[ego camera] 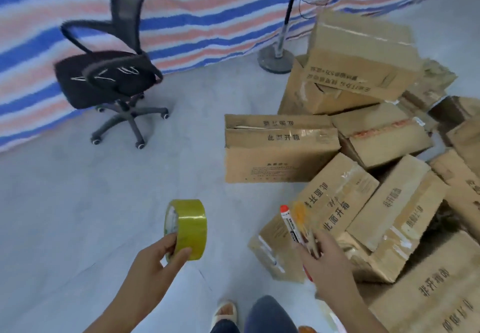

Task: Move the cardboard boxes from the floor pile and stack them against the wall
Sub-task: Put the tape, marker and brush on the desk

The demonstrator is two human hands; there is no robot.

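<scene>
A pile of several brown cardboard boxes covers the floor on the right, some tilted on one another. One box lies flat at the pile's left edge. My left hand grips a roll of yellow tape above the bare floor, left of the pile. My right hand holds a marker with a red cap, together with a blurred orange-handled thing I cannot make out, in front of the nearest boxes.
A black office chair on wheels stands at the left, in front of a blue, red and white striped tarp wall. A stand with a round base is behind the pile. Grey floor lies between chair and boxes. My feet show at the bottom.
</scene>
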